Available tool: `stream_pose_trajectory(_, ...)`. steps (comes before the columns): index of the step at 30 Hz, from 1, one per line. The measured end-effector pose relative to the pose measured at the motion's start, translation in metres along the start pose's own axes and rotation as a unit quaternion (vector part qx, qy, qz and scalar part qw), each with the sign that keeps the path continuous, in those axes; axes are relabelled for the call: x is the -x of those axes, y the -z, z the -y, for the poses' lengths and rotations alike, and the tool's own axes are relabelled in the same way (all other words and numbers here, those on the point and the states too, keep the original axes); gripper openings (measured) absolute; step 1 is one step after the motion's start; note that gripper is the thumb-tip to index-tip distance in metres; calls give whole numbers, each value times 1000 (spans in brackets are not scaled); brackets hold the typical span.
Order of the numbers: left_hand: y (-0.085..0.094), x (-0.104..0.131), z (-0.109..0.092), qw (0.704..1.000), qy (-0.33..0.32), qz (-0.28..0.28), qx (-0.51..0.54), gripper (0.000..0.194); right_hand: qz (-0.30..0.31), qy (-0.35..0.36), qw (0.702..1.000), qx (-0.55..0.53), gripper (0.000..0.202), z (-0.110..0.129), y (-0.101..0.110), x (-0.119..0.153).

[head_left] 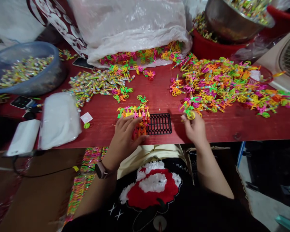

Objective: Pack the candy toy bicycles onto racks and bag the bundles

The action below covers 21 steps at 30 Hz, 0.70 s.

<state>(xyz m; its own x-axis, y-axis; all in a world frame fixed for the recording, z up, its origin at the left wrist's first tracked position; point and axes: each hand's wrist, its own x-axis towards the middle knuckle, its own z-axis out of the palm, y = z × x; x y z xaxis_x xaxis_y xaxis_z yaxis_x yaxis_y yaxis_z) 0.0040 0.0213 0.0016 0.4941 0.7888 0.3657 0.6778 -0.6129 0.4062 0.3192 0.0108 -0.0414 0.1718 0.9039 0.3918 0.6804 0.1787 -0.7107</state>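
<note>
A black slotted rack (159, 124) lies near the table's front edge. Bright plastic toy pieces (141, 112) in yellow, pink, green and orange fill its left part. My left hand (127, 132) rests over that filled part with its fingers stretched out, hiding some of the pieces. To the right of the rack, my right hand (195, 129) pinches a small plastic toy with a yellow-green ring-shaped wheel (190, 114). It is at the near edge of a large heap of finished-looking toys with candy tubes (212, 83).
Candy tubes (94, 85) lie piled left of centre, below an open white plastic sack (135, 29) of toy pieces. A blue basin (24, 80), clear bags (60, 119) and a white power bank (24, 137) occupy the left. Behind the heap stand a steel bowl (232, 25) and a fan (285, 54).
</note>
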Motion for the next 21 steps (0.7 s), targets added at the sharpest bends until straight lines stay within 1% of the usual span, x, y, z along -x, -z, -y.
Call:
stream_pose_trajectory(1,1,-1,-1,1000,2,2,3,66,32,-19,997,-67,14,11,-15,9)
stream_pose_trajectory(2,2,-2,-1,1000,0,7,6,65,72,-36,988,-133,16,22,-31,17)
stream_pose_trajectory(3,4,-2,-1,1000,-3,14,9,63,101,-51,978,-174,19,32,-46,24)
stream_pose_trajectory(5,8,-3,-2,999,-10,24,21,61,130,-42,971,-197,16,47,-69,32)
stream_pose_trajectory(7,12,-2,-1,999,-13,31,41,61,146,-5,972,-181,10,54,-84,33)
stream_pose_trajectory(9,14,-2,0,998,-14,31,57,62,155,27,973,-166,9,54,-90,32)
stream_pose_trajectory(12,14,-1,1,998,-22,26,61,60,154,39,975,-156,13,50,-93,32)
stream_pose_trajectory(15,12,-2,3,998,-23,26,56,58,155,54,978,-131,23,48,-94,35)
stream_pose_trajectory(17,11,-2,3,998,-24,25,52,58,163,62,980,-93,29,49,-95,36)
stream_pose_trajectory(21,10,-1,6,998,-29,28,49,60,204,72,976,-30,25,54,-94,32)
